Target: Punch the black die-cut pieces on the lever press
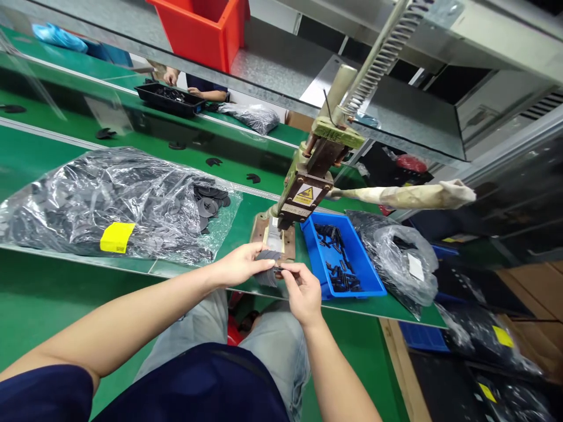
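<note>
My left hand (pixel 240 265) is closed on a stack of thin dark grey discs (pixel 267 276) at the table's front edge. Beside it, my right hand (pixel 304 291) pinches a small black part (pixel 278 269) against the right side of the stack. Just beyond both hands stands a hand press (pixel 308 187) with a yellow warning label; its base plate (pixel 260 227) lies on the green table. To the right of the press, a blue bin (pixel 380 287) holds small black parts. A large clear bag (pixel 105 199) of dark discs lies at the left.
The press's wrapped lever (pixel 404 196) reaches out to the right, above a plastic bag (pixel 407 264). Behind, dark pieces (pixel 214 161) lie on a green belt. A red bin (pixel 206 29) stands on the shelf. Another person's hands (pixel 171 76) are at a black tray (pixel 169 99).
</note>
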`<state>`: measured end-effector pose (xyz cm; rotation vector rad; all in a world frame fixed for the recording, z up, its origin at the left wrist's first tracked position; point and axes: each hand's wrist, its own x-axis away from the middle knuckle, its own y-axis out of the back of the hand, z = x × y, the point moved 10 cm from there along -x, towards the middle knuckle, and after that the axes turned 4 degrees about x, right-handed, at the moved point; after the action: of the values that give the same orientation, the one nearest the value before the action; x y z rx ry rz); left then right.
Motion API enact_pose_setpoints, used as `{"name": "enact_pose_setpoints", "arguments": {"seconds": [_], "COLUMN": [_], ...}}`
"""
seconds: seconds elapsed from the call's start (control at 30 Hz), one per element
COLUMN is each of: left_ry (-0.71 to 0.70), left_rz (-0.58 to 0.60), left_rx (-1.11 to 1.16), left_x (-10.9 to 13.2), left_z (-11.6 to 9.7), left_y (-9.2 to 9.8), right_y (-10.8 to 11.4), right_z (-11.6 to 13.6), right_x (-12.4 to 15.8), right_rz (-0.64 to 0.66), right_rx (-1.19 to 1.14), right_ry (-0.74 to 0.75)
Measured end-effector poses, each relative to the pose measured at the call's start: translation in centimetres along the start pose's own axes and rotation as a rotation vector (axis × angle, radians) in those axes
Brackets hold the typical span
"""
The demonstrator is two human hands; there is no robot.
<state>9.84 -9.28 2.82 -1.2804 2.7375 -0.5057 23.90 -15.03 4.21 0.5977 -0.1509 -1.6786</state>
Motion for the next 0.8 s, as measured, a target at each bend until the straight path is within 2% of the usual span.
{"name": "enact_pose_setpoints", "arguments": {"seconds": [0.1,0.2,0.3,0.4,0.5,0.63,0.73,0.8], "left_ry": [0.071,0.091,0.034,-0.052,-0.108,-0.244,-0.328,-0.350], "left_rz": [0.049,0.070,-0.031,-0.184,-0.185,-0.142,-0.121,-0.129], "left_rx": [0.093,0.042,-0.191,-0.533,-0.779,-1.033,-1.118,-1.141], "left_x": [-0.2,0.1,0.6,1.5,2.3,3.0,3.2,3.2], "left_z": [1.2,2.2,3.1,4.0,5.5,5.9,5.4,5.2], "left_y": [0.1,1.2,4.4,8.2,9.5,8.2,7.0,6.9], "right_y": [-0.2,0.4,2.1,5.1,9.8,16.4,19.7,21.0], "right_z": [-0.3,-0.3,-0.8,-2.1,-3.2,-3.1,-3.3,-4.0], "right_x": [0.0,0.1,-0.3,-2.0,-6.1,-14.9,-21.6,-24.7], "right_rz": [0.035,0.072,0.086,0.075,0.015,-0.100,-0.109,-0.089], "right_rx": [-0.025,0.011,0.100,0.247,0.472,0.829,1.041,1.143], "right_ry": [-0.068,-0.102,-0.132,-0.163,-0.182,-0.177,-0.212,-0.243]}}
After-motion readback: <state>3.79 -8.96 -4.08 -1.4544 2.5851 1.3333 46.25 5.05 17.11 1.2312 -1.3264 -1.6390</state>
